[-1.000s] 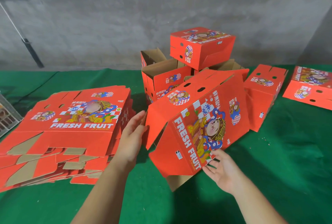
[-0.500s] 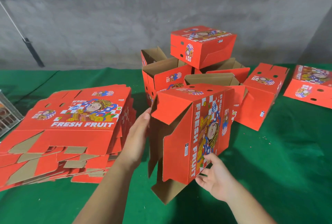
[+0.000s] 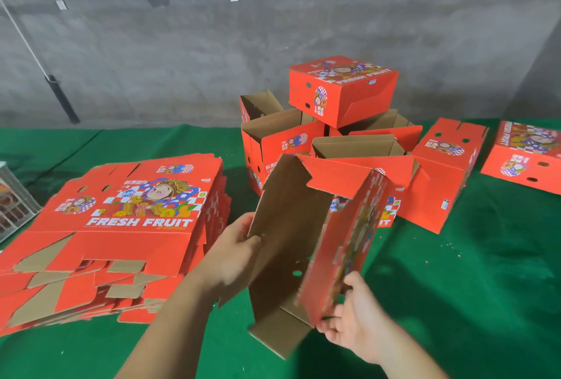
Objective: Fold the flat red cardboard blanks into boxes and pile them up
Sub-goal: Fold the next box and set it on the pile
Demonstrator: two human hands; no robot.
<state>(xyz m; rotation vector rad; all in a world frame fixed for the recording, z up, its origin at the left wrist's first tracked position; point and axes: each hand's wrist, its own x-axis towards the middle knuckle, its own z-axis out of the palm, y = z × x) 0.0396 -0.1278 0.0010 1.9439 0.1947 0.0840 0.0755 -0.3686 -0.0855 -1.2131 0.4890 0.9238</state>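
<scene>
Red cardboard blank is up off the green table right now, half opened into a tube so you're looking straight into the brown inside. It sits in the near middle of the scene, tilted, with one brown flap hanging down at the near end, close to the cloth; can't tell if it touches.

Left hand is clamped on the left wall of it, thumb wrapped over the edge onto the inside face, fingers behind the panel. Right hand has the near corner of the printed right panel pinched, fingers curled around the bottom edge. It's a bit blurry there, so the exact finger placement is hard to read.

To the left, just beside the left hand, is the stack of flat blanks, the top one showing the cartoon figure and "FRESH FRUIT". Farther back in the middle is the pile of folded boxes, several with open tops showing brown insides, and one closed box sitting on top of them at an angle. Another folded box lies on its side to the right of the pile, and one more box sits at the far right edge. A grey crate pokes in at the left edge. Grey concrete wall is behind everything.
</scene>
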